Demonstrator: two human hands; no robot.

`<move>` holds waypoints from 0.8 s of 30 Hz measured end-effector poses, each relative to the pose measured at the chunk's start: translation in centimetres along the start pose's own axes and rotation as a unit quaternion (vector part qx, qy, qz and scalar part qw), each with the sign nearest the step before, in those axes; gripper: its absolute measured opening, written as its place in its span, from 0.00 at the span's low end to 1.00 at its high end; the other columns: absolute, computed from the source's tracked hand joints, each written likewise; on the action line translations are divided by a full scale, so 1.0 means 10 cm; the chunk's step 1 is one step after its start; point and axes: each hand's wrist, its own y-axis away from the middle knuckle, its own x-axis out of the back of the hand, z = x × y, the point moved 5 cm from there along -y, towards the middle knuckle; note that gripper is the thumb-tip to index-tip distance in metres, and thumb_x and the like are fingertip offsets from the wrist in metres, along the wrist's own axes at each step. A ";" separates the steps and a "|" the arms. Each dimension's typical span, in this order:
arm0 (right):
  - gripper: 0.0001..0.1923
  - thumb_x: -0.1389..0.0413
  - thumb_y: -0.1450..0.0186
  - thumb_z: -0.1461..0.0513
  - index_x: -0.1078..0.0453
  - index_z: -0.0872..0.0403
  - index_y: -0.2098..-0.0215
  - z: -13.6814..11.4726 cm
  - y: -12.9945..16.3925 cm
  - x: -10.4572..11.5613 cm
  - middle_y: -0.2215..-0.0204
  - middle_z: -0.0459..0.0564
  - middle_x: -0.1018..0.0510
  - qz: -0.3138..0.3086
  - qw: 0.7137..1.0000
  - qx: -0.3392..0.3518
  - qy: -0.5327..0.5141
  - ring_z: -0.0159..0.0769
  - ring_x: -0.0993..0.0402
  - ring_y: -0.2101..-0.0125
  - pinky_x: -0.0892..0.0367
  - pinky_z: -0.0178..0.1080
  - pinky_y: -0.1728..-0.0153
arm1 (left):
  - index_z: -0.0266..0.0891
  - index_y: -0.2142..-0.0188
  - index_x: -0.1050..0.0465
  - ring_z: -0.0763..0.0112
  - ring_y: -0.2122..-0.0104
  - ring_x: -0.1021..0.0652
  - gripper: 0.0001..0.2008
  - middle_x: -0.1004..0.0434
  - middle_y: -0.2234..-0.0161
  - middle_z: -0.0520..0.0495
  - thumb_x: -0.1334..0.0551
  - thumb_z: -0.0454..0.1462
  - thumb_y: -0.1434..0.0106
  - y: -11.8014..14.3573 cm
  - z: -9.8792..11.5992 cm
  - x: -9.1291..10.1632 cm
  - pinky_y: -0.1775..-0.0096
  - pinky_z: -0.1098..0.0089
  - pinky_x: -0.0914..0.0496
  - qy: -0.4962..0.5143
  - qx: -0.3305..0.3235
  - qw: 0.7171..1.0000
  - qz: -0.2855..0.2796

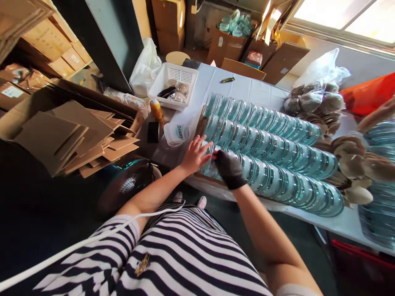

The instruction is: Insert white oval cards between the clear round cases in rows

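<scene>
Three long rows of round clear glass dishes with a teal tint stand nested on edge on the table: a far row (262, 119), a middle row (271, 146) and a near row (286, 185). My left hand (195, 155) is bare, its fingers spread over the left end of the near row. Beside it, my right hand (228, 168) wears a dark glove with bare fingertips. Its fingers are curled down at the same row's left end, close to my left fingertips. What they pinch, if anything, is hidden behind the hand.
A white basket (193, 78), an orange bottle (156, 110) and a white plastic tub (175, 133) stand left of the rows. A cutter (227, 80) lies behind. Brown oval pieces (352, 160) and another person's arm (378, 115) are at right. Cardboard sheets (74, 135) fill a left box.
</scene>
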 end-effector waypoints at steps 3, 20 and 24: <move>0.20 0.48 0.33 0.59 0.30 0.51 0.43 0.27 -0.54 0.31 0.52 0.54 0.20 -0.046 0.998 -0.035 0.018 0.42 0.23 0.53 0.32 0.37 0.58 | 0.47 0.44 0.27 0.52 0.35 0.41 0.20 0.30 0.42 0.43 0.41 0.47 0.33 0.00 0.12 -0.02 0.36 0.50 0.42 -0.056 -0.040 0.996 -0.054; 0.17 0.51 0.33 0.60 0.23 0.55 0.55 0.01 0.23 -0.23 0.57 0.58 0.19 -0.040 0.996 0.082 0.004 0.43 0.22 0.59 0.34 0.36 0.63 | 0.44 0.45 0.29 0.53 0.35 0.41 0.19 0.31 0.43 0.42 0.44 0.45 0.32 -0.01 0.08 -0.06 0.34 0.52 0.47 -0.030 -0.018 0.997 -0.074; 0.21 0.56 0.29 0.62 0.26 0.52 0.46 -0.10 0.65 -0.90 0.49 0.60 0.22 -0.084 0.993 0.078 0.018 0.45 0.24 0.54 0.32 0.40 0.59 | 0.43 0.46 0.28 0.52 0.35 0.40 0.18 0.30 0.43 0.41 0.42 0.44 0.34 -0.03 0.12 -0.03 0.34 0.52 0.47 -0.055 -0.014 0.995 -0.087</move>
